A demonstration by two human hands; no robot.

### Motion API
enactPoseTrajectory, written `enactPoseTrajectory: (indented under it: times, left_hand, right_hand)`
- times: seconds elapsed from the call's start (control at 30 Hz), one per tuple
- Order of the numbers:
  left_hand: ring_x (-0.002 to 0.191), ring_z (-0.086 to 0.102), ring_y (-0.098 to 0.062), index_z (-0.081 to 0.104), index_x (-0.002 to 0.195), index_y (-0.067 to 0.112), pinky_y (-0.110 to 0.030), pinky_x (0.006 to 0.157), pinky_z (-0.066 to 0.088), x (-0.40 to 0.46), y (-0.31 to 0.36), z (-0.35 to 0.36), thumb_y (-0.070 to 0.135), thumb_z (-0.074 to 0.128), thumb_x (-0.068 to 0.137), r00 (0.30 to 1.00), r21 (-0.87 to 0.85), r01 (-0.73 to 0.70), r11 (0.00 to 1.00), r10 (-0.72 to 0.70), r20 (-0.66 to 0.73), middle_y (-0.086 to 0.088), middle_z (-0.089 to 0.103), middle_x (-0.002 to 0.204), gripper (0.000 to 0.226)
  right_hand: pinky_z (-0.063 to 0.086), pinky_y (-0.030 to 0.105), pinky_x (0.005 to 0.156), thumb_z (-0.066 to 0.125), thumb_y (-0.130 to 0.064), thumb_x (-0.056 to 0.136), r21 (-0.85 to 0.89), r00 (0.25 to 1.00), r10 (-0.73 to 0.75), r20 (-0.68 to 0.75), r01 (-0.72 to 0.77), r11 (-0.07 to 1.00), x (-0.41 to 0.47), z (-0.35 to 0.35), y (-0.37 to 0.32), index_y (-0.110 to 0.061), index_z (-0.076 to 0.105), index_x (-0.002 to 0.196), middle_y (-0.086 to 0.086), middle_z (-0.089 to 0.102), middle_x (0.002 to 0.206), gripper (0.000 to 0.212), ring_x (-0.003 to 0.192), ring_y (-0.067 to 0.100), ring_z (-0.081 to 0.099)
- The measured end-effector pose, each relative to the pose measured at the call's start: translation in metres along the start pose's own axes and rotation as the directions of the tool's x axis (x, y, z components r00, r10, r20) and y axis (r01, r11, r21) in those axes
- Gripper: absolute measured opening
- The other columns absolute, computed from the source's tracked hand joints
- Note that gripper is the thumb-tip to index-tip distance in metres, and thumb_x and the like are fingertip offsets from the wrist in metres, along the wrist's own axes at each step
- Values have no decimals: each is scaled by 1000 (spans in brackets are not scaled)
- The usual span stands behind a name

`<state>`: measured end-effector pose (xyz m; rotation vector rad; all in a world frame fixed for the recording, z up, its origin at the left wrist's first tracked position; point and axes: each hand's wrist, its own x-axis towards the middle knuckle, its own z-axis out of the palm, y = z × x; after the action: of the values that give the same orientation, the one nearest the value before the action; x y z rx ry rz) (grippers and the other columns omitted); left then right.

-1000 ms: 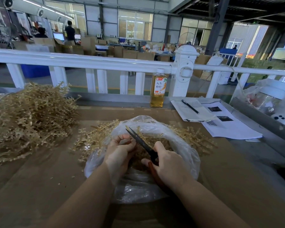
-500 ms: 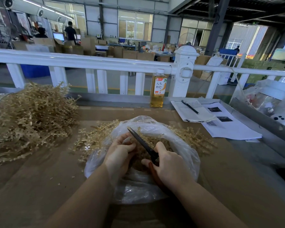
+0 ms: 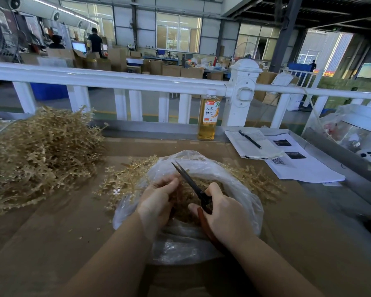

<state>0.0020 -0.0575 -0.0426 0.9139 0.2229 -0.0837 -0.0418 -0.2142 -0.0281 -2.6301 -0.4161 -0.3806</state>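
My right hand [image 3: 227,213] grips scissors [image 3: 190,182] with red handles; the dark blades point up and to the left, nearly closed. My left hand [image 3: 156,200] has its fingers curled around a small tan sprig just left of the blades, over a clear plastic bag [image 3: 240,189] holding tan cut pieces. The bag lies open on the brown cardboard-covered table [image 3: 51,232]. Loose golden beaded sprigs [image 3: 120,181] lie around the bag's left and right sides.
A big heap of the same golden sprigs [image 3: 39,151] fills the table's left. At the back stand a bottle of amber drink [image 3: 208,116], a notebook with a pen [image 3: 250,139], printed sheets [image 3: 302,166] and a white railing [image 3: 116,79]. Plastic-wrapped items [image 3: 356,127] sit far right.
The scissor blades have closed slightly and my left hand's fingers have shifted on the sprig. Both hands stay over the bag.
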Motion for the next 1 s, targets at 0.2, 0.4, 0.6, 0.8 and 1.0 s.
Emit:
enactPoseTrajectory:
  times: [0.2,0.4,0.6,0.8,1.0]
  left_hand:
    - [62,67,-15,68,61,16,-28,58,57,-2,1,-1,-1,58,87,999,13,-8,1000,8,42,-4,69,68,32]
    - [63,63,-16,63,72,13,-30,61,56,-3,1,1,3,60,87,999,55,-16,998,14,36,-4,66,69,19]
    - [55,65,-13,58,64,13,-27,55,56,0,-1,3,3,57,90,997,-24,-49,998,48,-67,-2,65,61,28]
    - [63,67,-14,56,71,11,-30,66,58,0,3,5,-1,60,87,994,-91,-7,996,-3,-105,-2,67,63,20]
    - [70,64,-18,62,87,10,-30,69,52,0,7,4,0,51,92,992,-68,29,997,-37,-124,-6,67,78,16]
  right_hand:
    - [33,13,55,56,-55,88,23,999,32,-20,-31,999,0,0,-1,-29,37,95,-13,55,79,33,68,5,51]
    - [40,19,64,54,-58,88,-3,999,32,6,-32,999,0,1,-2,-28,40,102,-9,63,92,36,82,8,61]
    - [37,20,62,57,-57,86,28,999,29,-25,-29,999,-2,3,0,-31,36,97,-12,60,84,35,79,9,60]
    - [36,16,61,57,-58,85,71,999,29,-37,-27,997,-2,3,0,-32,37,95,-14,56,85,34,78,6,56]
    - [37,22,68,54,-62,84,35,1000,0,25,-1,999,-3,6,0,-37,29,95,-11,59,96,37,88,9,53]
